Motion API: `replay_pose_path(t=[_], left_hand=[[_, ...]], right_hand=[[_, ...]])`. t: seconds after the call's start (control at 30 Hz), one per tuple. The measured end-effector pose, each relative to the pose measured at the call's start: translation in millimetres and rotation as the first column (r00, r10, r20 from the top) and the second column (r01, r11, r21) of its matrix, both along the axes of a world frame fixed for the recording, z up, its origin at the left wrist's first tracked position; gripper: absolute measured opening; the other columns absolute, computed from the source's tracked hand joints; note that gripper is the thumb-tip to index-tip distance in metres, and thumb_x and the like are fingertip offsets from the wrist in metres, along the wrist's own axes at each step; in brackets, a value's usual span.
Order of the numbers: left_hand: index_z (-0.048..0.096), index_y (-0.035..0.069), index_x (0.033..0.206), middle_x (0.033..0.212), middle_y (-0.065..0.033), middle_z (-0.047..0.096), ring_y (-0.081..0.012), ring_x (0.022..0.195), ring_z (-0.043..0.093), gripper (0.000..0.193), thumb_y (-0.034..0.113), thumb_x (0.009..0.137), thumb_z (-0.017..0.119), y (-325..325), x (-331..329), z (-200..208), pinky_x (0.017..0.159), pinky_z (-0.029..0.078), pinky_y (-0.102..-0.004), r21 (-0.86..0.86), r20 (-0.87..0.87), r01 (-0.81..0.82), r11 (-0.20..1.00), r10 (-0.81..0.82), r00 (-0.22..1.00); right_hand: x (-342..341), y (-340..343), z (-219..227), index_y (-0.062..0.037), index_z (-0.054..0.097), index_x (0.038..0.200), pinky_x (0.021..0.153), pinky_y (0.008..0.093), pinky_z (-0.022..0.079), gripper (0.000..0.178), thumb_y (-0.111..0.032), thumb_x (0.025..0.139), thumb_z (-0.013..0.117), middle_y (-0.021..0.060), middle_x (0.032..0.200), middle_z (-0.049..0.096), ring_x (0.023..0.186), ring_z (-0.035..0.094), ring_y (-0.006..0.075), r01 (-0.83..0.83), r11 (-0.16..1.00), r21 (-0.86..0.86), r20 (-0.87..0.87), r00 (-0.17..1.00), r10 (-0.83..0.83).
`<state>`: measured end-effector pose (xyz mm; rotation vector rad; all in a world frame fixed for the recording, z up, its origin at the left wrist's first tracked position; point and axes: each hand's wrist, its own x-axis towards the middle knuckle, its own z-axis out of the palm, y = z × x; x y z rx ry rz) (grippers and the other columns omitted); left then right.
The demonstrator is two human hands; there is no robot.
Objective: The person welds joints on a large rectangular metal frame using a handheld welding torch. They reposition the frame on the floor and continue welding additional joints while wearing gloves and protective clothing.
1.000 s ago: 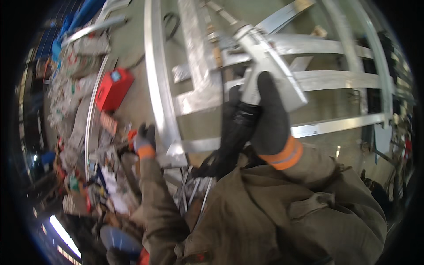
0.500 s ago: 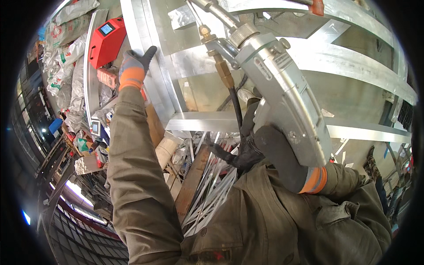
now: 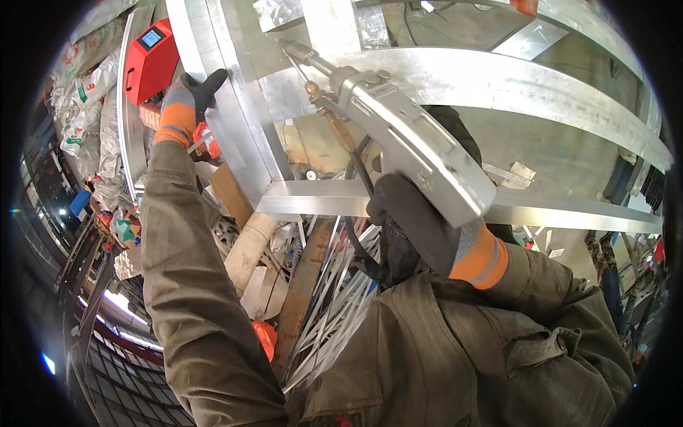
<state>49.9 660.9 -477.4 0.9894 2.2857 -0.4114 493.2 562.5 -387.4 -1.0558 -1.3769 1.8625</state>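
My right hand (image 3: 416, 224), in a dark glove with an orange cuff, grips a grey metal welding gun (image 3: 405, 139). The gun's brass-tipped nozzle (image 3: 295, 50) points up and left at a joint of the silver metal frame (image 3: 441, 82). A black hose runs down from the gun past my chest. My left hand (image 3: 186, 99), gloved grey, black and orange, is stretched out to the upper left and rests on the frame's outer bar, just right of a red box with a small screen (image 3: 149, 60).
Under the frame lie a rusty beam (image 3: 302, 285), a bundle of thin silver strips (image 3: 341, 299), cardboard and a pale tube (image 3: 249, 249). Printed sacks (image 3: 89, 92) pile up at the left. An orange object (image 3: 265, 336) lies by my left sleeve.
The view has swung closer to the frame. My left arm has reached up and out to the bar by the red box. The gun now points up-left at the frame joint.
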Motion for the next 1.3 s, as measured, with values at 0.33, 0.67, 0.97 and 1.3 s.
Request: replay_pose_path(t=[0.33, 0.67, 0.97, 1.3], left_hand=[[0.058, -0.005, 0.138, 0.111, -0.0095, 0.070, -0.0185, 0.101, 0.064, 0.072, 0.045, 0.090, 0.078, -66, 36, 44, 0.091, 0.051, -0.0308, 0.501, 0.102, -0.020, 0.865, -0.036, 0.994], [0.068, -0.004, 0.111, 0.088, -0.0138, 0.073, -0.0273, 0.083, 0.074, 0.052, 0.045, 0.102, 0.052, -232, 248, 234, 0.073, 0.055, -0.0366, -0.277, 0.823, -0.317, 0.907, 0.395, 0.408], [0.068, -0.001, 0.118, 0.090, -0.0091, 0.071, -0.0206, 0.081, 0.069, 0.049, 0.044, 0.102, 0.057, -227, 266, 314, 0.075, 0.054, -0.0340, -0.357, 0.588, -0.425, 0.832, 0.553, 0.590], [0.060, -0.003, 0.130, 0.104, -0.0083, 0.064, -0.0201, 0.090, 0.059, 0.041, 0.026, 0.101, 0.062, -216, 303, 339, 0.080, 0.050, -0.0332, -0.499, 0.355, -0.699, 0.512, 0.857, 0.374]], right_hand=[[-28, 29, -6, 0.0021, 0.062, 0.111, 0.052, 0.0309, 0.049, 0.042, -0.038, 0.106, 0.053, 0.0110, 0.065, 0.063, 0.056, 0.063, 0.0185, 0.128, 0.639, -0.759, -0.184, 0.899, -0.398], [-54, 13, -23, -0.0016, 0.063, 0.109, 0.056, 0.0327, 0.056, 0.040, -0.041, 0.102, 0.060, 0.0099, 0.073, 0.066, 0.059, 0.065, 0.0193, 0.084, 0.219, -0.972, -0.077, 0.769, -0.634], [-70, -43, -30, -0.0030, 0.064, 0.123, 0.081, 0.0313, 0.052, 0.033, -0.029, 0.102, 0.062, 0.0059, 0.101, 0.069, 0.089, 0.064, 0.0152, 0.052, 0.230, -0.972, -0.076, 0.854, -0.514], [-81, -84, -30, -0.0053, 0.065, 0.131, 0.092, 0.0307, 0.046, 0.045, -0.038, 0.100, 0.065, 0.0023, 0.116, 0.065, 0.101, 0.055, 0.0121, -0.097, -0.037, -0.995, -0.074, 0.912, -0.403]])
